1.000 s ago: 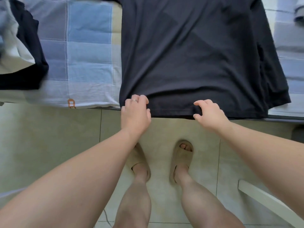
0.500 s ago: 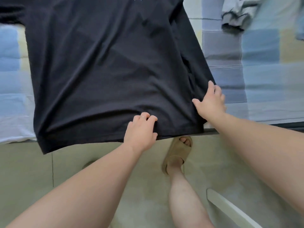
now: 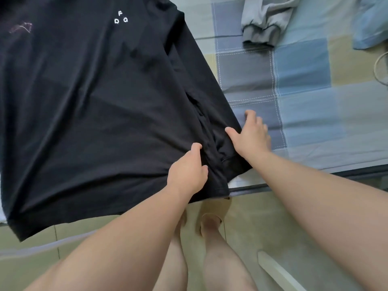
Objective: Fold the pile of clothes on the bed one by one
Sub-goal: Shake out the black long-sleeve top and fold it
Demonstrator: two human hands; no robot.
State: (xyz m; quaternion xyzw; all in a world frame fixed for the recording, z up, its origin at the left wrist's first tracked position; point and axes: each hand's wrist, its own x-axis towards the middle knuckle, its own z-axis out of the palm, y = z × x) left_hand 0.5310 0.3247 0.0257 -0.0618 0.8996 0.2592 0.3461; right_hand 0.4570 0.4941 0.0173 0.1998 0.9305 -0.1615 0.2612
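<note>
View: head camera, looking down over both forearms.
Black shirt (image 3: pixel 84 122): lies spread on the bed (image 3: pixel 304 106), filling the left and centre; hem hangs past the bed's near edge over the floor (image 3: pixel 241 227). Small white letters (image 3: pixel 120 18) on the chest.
Sleeve (image 3: pixel 201 80): long, lies along the shirt's right side, cuff end near the bed edge, just under the hands.
Left hand (image 3: pixel 186 171): on the shirt's lower right corner, fingers curled into a bunch of cloth, thumb laid up on the fabric.
Right hand (image 3: pixel 249 137): just beside the left, fingers spread. Thumb rests on the sleeve's outer edge, fingers reach out over the checked sheet. Whether any cloth is nipped beneath the palm, cannot tell.
Grey garment (image 3: pixel 266 19): crumpled at top, well apart from the shirt, ribbed cuffs toward the camera.
Blue garment (image 3: pixel 371 24): top right corner, partly out of frame.
Floor: pale tiles; bare legs and a tan sandal (image 3: pixel 214 208) below the hem.
</note>
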